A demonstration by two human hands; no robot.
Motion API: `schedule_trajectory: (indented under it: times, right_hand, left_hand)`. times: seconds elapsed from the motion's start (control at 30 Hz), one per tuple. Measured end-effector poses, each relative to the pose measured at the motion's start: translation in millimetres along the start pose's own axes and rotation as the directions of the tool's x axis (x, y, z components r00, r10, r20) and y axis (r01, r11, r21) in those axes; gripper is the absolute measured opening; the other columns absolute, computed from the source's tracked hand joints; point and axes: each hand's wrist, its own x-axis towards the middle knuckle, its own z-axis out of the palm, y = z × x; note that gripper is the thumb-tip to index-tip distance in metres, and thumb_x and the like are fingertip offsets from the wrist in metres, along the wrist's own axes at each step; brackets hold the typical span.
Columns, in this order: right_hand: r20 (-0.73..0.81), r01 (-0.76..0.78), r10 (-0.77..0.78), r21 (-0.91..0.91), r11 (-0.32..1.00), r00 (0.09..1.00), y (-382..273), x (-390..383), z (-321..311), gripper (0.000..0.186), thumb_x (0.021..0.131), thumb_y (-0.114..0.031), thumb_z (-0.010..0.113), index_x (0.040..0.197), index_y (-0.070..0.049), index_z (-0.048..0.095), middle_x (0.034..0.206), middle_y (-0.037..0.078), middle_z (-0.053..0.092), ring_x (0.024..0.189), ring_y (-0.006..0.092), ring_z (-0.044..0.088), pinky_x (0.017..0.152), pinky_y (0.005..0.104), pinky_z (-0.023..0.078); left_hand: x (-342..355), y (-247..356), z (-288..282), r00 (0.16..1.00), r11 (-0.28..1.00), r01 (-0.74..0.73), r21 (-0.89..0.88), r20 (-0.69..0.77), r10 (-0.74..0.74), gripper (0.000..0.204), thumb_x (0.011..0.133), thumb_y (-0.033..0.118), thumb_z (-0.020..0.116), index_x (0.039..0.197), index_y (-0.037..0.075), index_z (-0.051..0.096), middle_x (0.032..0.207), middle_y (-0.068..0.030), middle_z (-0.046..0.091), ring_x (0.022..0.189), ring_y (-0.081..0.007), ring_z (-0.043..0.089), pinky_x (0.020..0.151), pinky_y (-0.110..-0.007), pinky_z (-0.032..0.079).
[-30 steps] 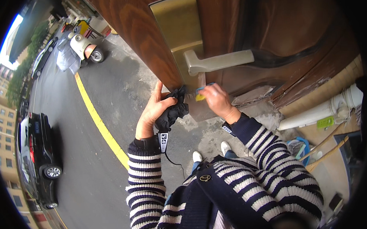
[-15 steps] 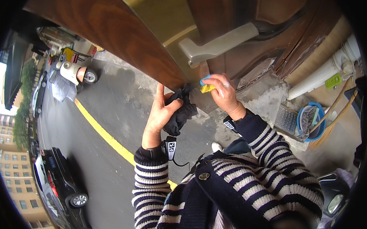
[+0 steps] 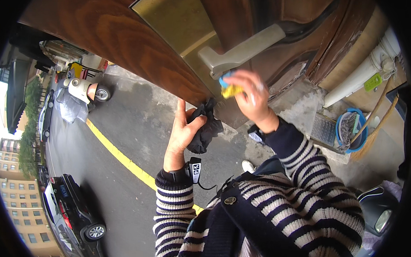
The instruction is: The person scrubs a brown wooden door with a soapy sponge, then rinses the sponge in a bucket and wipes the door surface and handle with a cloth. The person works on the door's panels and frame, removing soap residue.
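My right hand (image 3: pixel 253 96), smeared by motion, grips a small yellow and blue sponge (image 3: pixel 229 87) just below the metal lever handle (image 3: pixel 244 50). The sponge is close to the brown wooden door (image 3: pixel 123 30); whether it touches the surface I cannot tell. In my left hand (image 3: pixel 181 134) is a crumpled black cloth (image 3: pixel 206 132), pinched under the thumb. The left index finger points up against the lower edge of the door, and the cloth's top meets that edge. A brass-coloured plate (image 3: pixel 175 23) lies behind the handle.
A white pipe (image 3: pixel 352 84) runs along the wall at right. Below it stand a blue bucket (image 3: pixel 362 142), a straw broom (image 3: pixel 372 136) and a grey ridged board (image 3: pixel 324 129). To the left, a yellow line (image 3: pixel 118 152) crosses the pavement, with a scooter (image 3: pixel 82 90) and a black car (image 3: pixel 78 210) beyond.
My right hand has moved up slightly with the sponge, toward the lever handle, and is now blurred. My left hand keeps its hold on the black cloth. The whole view has shifted a little.
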Motion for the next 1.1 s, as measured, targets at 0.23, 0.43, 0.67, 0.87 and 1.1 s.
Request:
schedule_trajectory:
  times: [0.23,0.43,0.67,0.87,1.1]
  right_hand:
    - [0.121,0.041,-0.041,0.005,0.999,0.992,-5.3,-1.0,4.2,0.048,0.068,0.013,0.065,0.109,-0.013,0.071,0.104,0.005,0.065,0.095,0.0290,0.065,0.085,0.0417,0.057]
    - [0.041,0.193,-0.196,0.070,0.979,0.980,-5.6,-4.3,5.4,0.046,0.070,0.011,0.066,0.110,-0.012,0.070,0.107,0.006,0.064,0.096,0.0278,0.065,0.084,0.0397,0.056]
    - [0.020,0.186,-0.189,0.109,0.976,0.982,-7.8,-6.4,14.3,0.045,0.070,0.014,0.063,0.106,-0.012,0.071,0.104,0.007,0.066,0.094,0.0305,0.066,0.084,0.0429,0.057]
    - [0.186,0.292,-0.289,0.011,0.956,0.939,-13.0,-4.8,18.0,0.035,0.077,-0.001,0.073,0.109,-0.014,0.071,0.106,0.003,0.063,0.092,0.0238,0.065,0.082,0.0370,0.056]
    - [-0.019,0.165,-0.166,-0.021,0.986,0.986,-47.5,38.1,-69.5,0.053,0.067,0.014,0.067,0.113,-0.011,0.073,0.107,0.009,0.063,0.091,0.0293,0.064,0.080,0.0388,0.055]
  left_hand:
    - [2.4,-3.3,-0.5,1.000,0.998,-0.001,-0.068,-0.004,0.001,0.093,0.087,-0.002,0.065,0.165,0.015,0.016,0.101,-0.0108,0.069,0.089,-0.0163,0.066,0.078,-0.028,0.054]
    - [2.6,-9.3,-3.4,1.000,0.998,0.028,-0.053,0.006,-0.027,0.087,0.088,-0.001,0.066,0.162,0.010,0.020,0.101,-0.0104,0.069,0.088,-0.0162,0.066,0.077,-0.029,0.054]
    - [1.6,-6.4,-8.0,1.000,0.999,-0.018,0.030,0.016,0.018,0.086,0.089,0.002,0.069,0.161,0.011,0.024,0.100,-0.0085,0.069,0.086,-0.0155,0.066,0.077,-0.029,0.054]
    - [-0.8,-5.3,-10.7,0.999,0.998,0.016,0.064,0.044,-0.019,0.088,0.090,0.003,0.069,0.163,0.009,0.020,0.104,-0.0102,0.070,0.093,-0.0166,0.067,0.083,-0.030,0.054]
    - [-3.3,-1.3,-7.8,0.994,0.995,0.018,-0.098,0.109,-0.008,0.087,0.089,-0.003,0.063,0.163,0.009,0.017,0.109,-0.0170,0.070,0.093,-0.0232,0.072,0.080,-0.033,0.059]
